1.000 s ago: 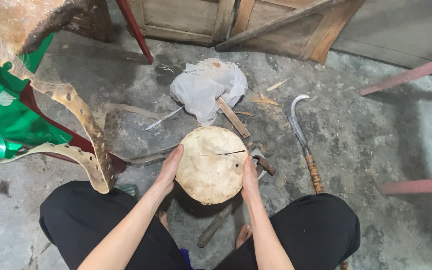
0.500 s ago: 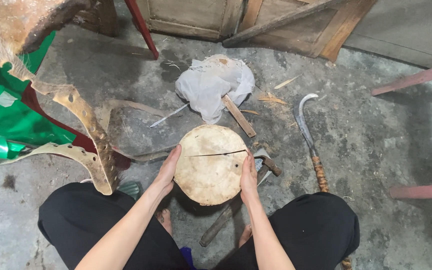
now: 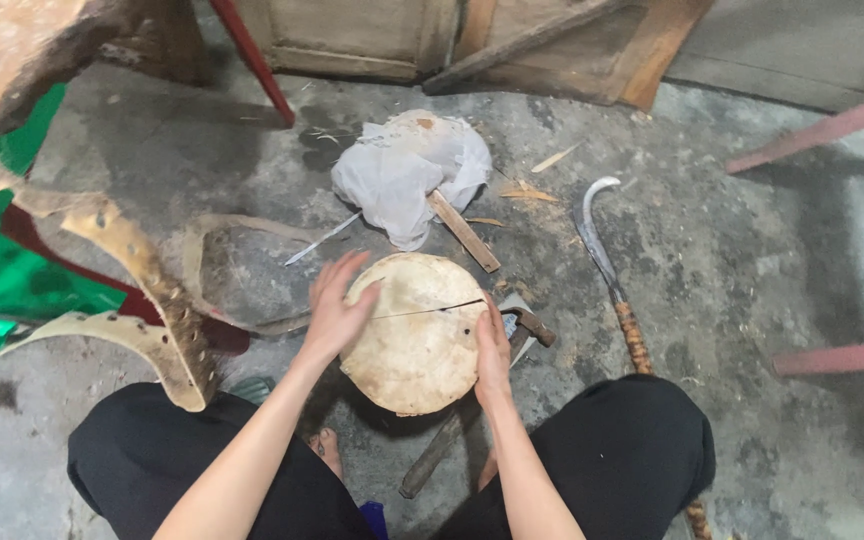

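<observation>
A round drum with a pale hide skin [image 3: 412,335] stands on the concrete floor between my knees. A thin dark string runs across its top. My left hand [image 3: 335,305] lies over the drum's upper left rim with its fingers spread. On the right rim, my right hand [image 3: 493,350] presses against the side of the drum. A wooden-handled tool [image 3: 450,440] lies under the drum towards me.
A white cloth bundle [image 3: 404,165] and a wooden stick [image 3: 463,230] lie beyond the drum. A curved sickle [image 3: 607,270] rests at the right. Strips of perforated hide [image 3: 152,300] and green sheeting [image 3: 2,270] are at the left. Wooden frames stand at the back.
My left hand has lifted from the drum's left side onto its upper left rim, fingers now spread. The right hand stays on the right side. The view has shifted slightly.
</observation>
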